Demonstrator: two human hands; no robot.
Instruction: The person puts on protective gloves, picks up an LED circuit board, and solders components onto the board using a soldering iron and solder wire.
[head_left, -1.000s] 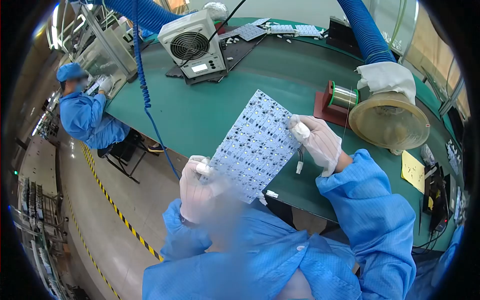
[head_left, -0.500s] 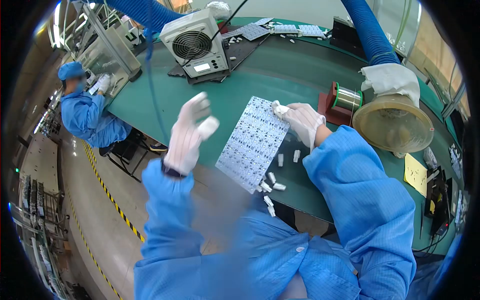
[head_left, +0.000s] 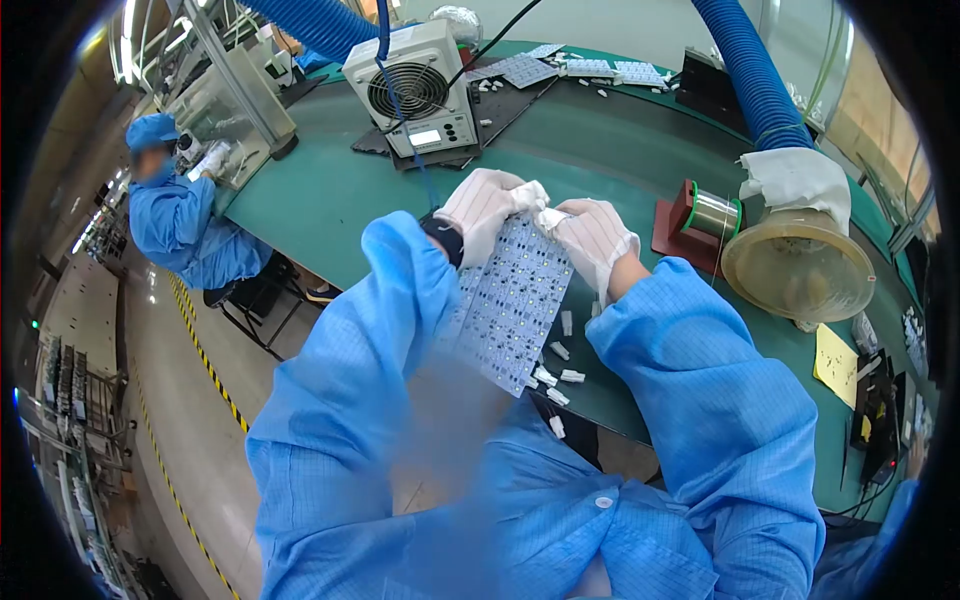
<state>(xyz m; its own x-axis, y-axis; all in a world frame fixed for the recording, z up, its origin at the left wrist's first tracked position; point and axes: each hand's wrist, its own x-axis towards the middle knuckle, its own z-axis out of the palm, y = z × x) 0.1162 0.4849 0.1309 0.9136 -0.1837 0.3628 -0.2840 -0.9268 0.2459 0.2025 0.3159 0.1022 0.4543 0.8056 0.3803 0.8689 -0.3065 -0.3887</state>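
A white circuit board panel dotted with small components is tilted above the green table's front edge. My left hand, in a striped white glove, is closed at the panel's top edge, its fingertips close to those of my right hand. My right hand, gloved too, pinches the panel's top right corner. What lies between the fingertips is too small to tell. Several white connectors lie or hang by the panel's lower right edge.
A fan unit stands at the back. Right of my hands are a solder wire spool, a round fume hood on a blue hose, and a yellow pad. A co-worker sits at the left.
My left hand let go of the panel's lower left side, rose, and has come to its top edge beside my right hand. White connectors now show by the panel's right edge.
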